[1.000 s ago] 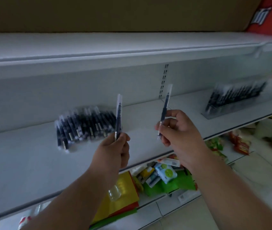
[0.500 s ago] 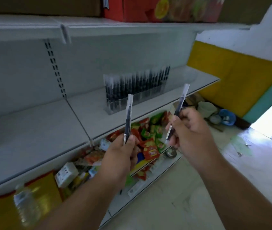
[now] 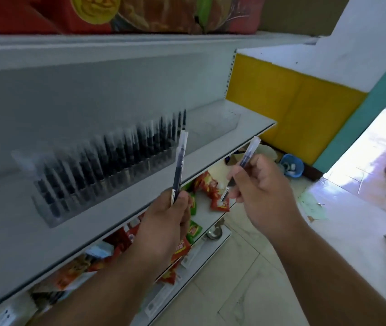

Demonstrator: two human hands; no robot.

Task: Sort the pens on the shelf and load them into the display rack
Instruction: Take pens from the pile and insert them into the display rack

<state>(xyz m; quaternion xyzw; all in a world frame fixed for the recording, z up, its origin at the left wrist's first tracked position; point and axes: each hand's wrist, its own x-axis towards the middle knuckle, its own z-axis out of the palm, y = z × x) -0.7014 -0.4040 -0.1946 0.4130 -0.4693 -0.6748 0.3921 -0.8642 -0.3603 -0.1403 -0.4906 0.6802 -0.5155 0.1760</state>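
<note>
My left hand (image 3: 167, 220) grips a black pen in a clear sleeve (image 3: 179, 165), held nearly upright just in front of the shelf edge. My right hand (image 3: 261, 196) pinches a second sleeved pen (image 3: 246, 156), tilted up to the right. Behind them, on the grey shelf (image 3: 3, 243), stands a clear display rack (image 3: 53, 217) with several black pens upright in rows. Its right-hand part (image 3: 220, 122) looks bare. Both hands are in front of and to the right of the filled rows. The loose pile of pens is out of view.
A red printed carton (image 3: 163, 12) sits on the shelf above. The lower shelf (image 3: 206, 215) holds red and green snack packets. To the right are a yellow wall panel (image 3: 293, 107), a blue bowl (image 3: 292, 165) on the tiled floor and a bright doorway.
My view has swung right, from the loose pen pile to the display rack, which now lies close at left. Both hands keep their pens, held upright in front of the rack.
</note>
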